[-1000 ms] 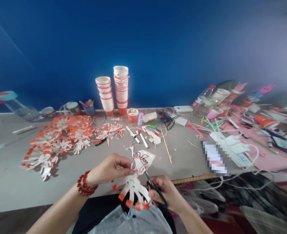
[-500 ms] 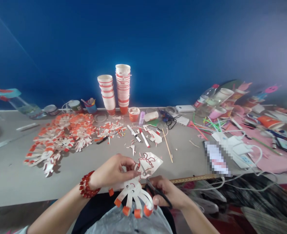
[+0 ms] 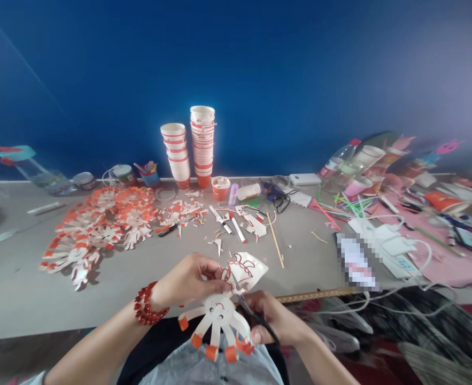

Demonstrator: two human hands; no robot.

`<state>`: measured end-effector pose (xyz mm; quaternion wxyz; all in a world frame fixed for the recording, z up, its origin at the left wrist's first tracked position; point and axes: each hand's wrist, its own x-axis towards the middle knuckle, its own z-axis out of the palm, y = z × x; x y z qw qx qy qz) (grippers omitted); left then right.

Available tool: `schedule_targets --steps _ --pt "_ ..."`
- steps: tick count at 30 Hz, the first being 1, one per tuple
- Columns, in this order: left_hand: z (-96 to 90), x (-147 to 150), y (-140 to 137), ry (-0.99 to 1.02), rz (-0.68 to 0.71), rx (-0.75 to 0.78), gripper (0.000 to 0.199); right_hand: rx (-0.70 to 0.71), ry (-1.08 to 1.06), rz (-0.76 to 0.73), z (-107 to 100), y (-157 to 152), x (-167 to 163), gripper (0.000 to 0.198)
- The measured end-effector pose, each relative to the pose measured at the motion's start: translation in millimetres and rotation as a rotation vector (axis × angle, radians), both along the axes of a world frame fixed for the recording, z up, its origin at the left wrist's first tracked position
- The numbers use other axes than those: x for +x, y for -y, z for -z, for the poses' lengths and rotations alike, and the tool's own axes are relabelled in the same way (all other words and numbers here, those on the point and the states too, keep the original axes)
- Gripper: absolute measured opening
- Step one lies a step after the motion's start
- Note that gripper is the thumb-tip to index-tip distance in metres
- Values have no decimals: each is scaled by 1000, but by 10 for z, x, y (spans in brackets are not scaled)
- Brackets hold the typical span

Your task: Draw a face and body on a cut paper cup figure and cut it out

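Note:
My left hand [image 3: 198,279] pinches a white paper cutout [image 3: 248,270] with dark red lines drawn on it. Below it hangs a paper-cup octopus [image 3: 218,310] with a drawn face and several white legs that curl into orange tips. My right hand [image 3: 270,316] is closed round dark-handled scissors [image 3: 255,313], whose blades reach up to the drawn paper beside the left fingertips. How the octopus joins the drawn paper is partly covered by my left fingers.
At the left lies a heap of orange-and-white cut cups [image 3: 109,219]. Two tall paper cup stacks [image 3: 202,144] stand by the wall. Paper scraps [image 3: 182,213], markers [image 3: 238,227] and a wooden stick [image 3: 275,239] lie ahead; a phone [image 3: 356,262] and a power strip [image 3: 400,262] are at right.
The octopus has swung slightly, its legs shifting a little lower. The scissors and my right hand have moved slightly left; my left hand keeps its hold on the paper.

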<state>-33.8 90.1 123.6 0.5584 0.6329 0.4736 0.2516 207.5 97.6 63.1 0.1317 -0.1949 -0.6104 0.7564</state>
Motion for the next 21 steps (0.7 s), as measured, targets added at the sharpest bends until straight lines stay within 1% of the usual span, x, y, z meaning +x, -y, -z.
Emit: schedule_targets --steps 5,9,12,21 --pt "4 -9 -6 35 29 15 31 -41 -5 46 76 31 -6 69" --pt "-5 -1 3 59 31 26 35 -44 -20 92 66 64 -38 71" --pt "-2 3 21 68 23 11 36 -32 -20 105 46 78 -62 71" --pt "41 3 52 118 20 -55 30 32 44 102 50 75 -40 67"
